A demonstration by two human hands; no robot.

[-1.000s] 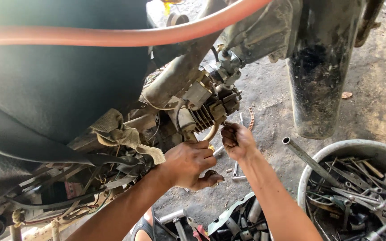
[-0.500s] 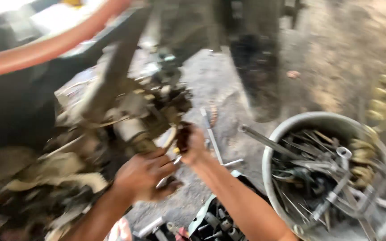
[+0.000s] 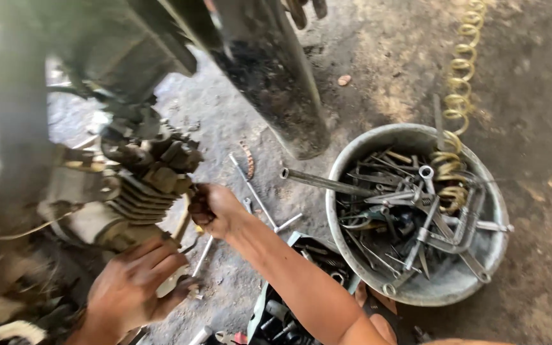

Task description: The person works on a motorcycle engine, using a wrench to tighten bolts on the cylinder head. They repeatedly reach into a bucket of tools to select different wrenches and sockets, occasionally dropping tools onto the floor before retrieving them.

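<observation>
While the right hand (image 3: 215, 209) closes in a fist beside the finned engine (image 3: 138, 198), what it grips is hidden. Nearer, the left hand (image 3: 137, 287) presses half-open fingers under that engine.

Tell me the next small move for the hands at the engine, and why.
Probably a short, steady turn with the right hand, bracing with the left hand. The right hand is closed around something small against the finned engine cylinder, though its grip hides what. The left hand already rests under the engine, and the basin of tools is untouched.
</observation>
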